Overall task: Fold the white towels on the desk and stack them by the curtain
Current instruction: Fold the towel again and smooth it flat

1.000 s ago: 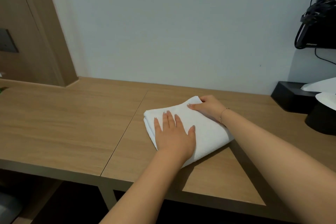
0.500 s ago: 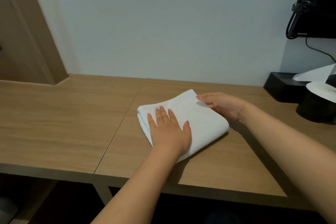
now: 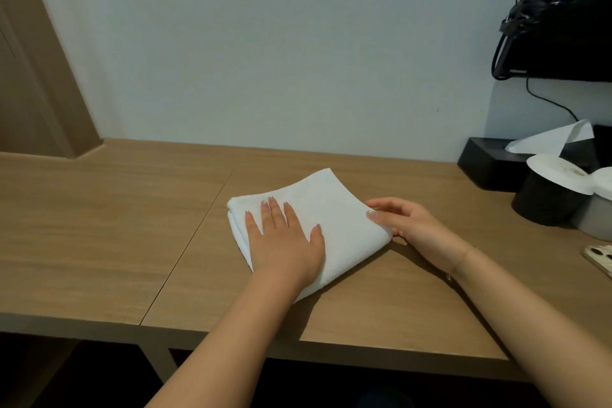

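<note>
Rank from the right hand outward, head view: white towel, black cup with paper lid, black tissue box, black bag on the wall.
From the right hand:
1. white towel: touching its fingers, just left.
2. black cup: on the desk, to the right.
3. black tissue box: behind the cup, against the wall.
4. black bag: high up, top right.

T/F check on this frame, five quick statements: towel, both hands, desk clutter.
1. The left hand lies flat on the folded white towel. True.
2. The right hand is lifted clear of the towel. False: its fingers touch the towel's right edge.
3. The towel hangs over the front edge of the desk. False: it lies wholly on the desktop.
4. A black tissue box stands at the desk's back right, by the wall. True.
5. The towel is spread out in a single layer. False: folded layers show at its left edge.
</note>
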The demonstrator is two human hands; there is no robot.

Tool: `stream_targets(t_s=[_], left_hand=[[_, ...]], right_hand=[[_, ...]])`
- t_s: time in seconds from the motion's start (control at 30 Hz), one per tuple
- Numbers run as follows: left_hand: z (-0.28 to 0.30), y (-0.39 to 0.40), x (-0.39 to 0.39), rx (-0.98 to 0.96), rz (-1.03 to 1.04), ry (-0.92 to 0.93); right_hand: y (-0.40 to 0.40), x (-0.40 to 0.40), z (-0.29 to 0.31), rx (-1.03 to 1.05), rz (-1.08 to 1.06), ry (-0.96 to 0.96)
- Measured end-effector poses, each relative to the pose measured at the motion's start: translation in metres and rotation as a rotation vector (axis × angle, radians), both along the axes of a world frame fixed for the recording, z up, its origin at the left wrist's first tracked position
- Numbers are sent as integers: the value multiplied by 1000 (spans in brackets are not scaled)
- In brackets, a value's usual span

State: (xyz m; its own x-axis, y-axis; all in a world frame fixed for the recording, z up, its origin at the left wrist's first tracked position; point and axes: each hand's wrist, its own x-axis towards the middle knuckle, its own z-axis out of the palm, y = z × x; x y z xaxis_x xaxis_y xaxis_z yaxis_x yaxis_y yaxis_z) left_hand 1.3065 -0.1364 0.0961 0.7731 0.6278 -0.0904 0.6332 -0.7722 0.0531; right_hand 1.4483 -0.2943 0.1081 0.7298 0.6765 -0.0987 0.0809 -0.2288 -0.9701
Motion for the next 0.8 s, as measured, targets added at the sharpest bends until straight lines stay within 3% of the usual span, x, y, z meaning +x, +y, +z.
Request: stream_targets(t_s=[0.17, 0.8], left_hand=[[-1, 0, 0, -8, 4, -20], [2, 16, -6, -99, -65, -43]], right_hand=[[-4, 4, -1, 65, 19, 80], [6, 0, -2, -163, -69, -145]])
